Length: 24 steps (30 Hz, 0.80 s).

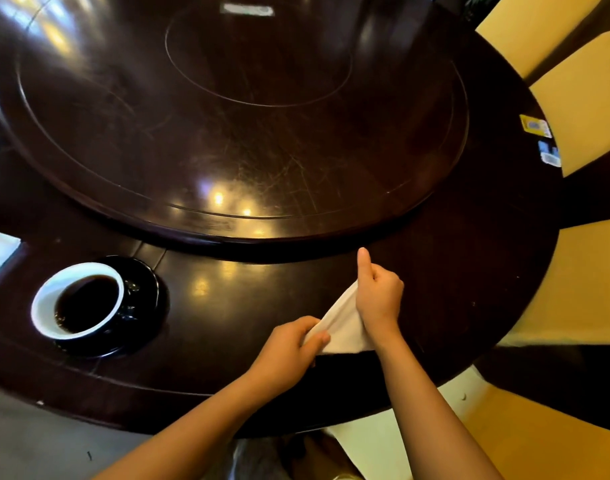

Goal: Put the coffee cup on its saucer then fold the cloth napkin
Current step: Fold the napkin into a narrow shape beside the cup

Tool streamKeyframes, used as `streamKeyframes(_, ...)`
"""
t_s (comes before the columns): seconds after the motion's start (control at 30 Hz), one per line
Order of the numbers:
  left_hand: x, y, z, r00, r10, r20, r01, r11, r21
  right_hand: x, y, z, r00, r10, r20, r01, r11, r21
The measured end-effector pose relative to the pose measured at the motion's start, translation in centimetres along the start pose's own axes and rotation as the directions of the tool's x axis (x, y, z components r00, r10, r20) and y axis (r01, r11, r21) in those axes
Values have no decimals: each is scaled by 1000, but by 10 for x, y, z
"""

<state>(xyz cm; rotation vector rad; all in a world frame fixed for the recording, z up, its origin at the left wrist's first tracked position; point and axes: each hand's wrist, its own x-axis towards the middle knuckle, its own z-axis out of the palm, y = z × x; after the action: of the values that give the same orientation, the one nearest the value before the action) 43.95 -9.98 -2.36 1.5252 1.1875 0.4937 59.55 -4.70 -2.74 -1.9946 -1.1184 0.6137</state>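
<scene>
- A raised round turntable (227,116) of dark, scratched, glossy wood fills the middle of the surface (470,289). Yellow-cushioned chairs (580,98) stand at the right.
- Two small stickers (535,126) lie at the right edge, their print too blurred to read.
- The coffee cup (77,301), white inside, sits on its glossy black saucer (147,296) at the left.
- The white cloth napkin (343,323) stretches between both hands: the left hand (286,351) pinches its near corner, and the right hand (378,296) grips its far end, thumb up.
</scene>
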Motion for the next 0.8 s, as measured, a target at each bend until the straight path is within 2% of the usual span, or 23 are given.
streamKeyframes(0.13,-21,-9,-17,998,21,-54,-12,988,152,-5,-25,21,993,-102,62,104,994,-29)
streamKeyframes(0.2,-36,-19,-25,990,40,-134,-6,969,249,-10,-40,37,975,-193,107,198,979,-38)
streamKeyframes(0.27,-48,-32,-34,974,76,-215,-15,962,273,-16,-55,54,941,-296,162,297,955,20)
streamKeyframes(0.33,-59,-49,-43,943,135,-303,-46,958,285,-22,-69,72,876,-432,215,416,902,117)
streamKeyframes(0.4,-69,-65,-52,893,164,-419,-20,944,328,-29,-83,88,776,-578,251,550,816,177)
streamKeyframes(0.53,-78,-77,-65,752,99,-651,108,957,270,-42,-109,117,580,-766,277,707,643,296)
streamKeyframes(0.63,-74,-91,-65,719,89,-689,116,962,246,-44,-113,132,508,-793,335,751,599,278)
streamKeyframes(0.73,-70,-120,-62,718,62,-693,199,937,289,-43,-96,138,461,-726,510,751,625,212)
streamKeyframes(0.77,-69,-130,-61,719,53,-693,235,920,314,-41,-88,138,483,-688,542,708,671,221)
streamKeyframes(0.8,-68,-137,-61,725,47,-687,265,902,341,-37,-82,136,554,-633,540,626,745,231)
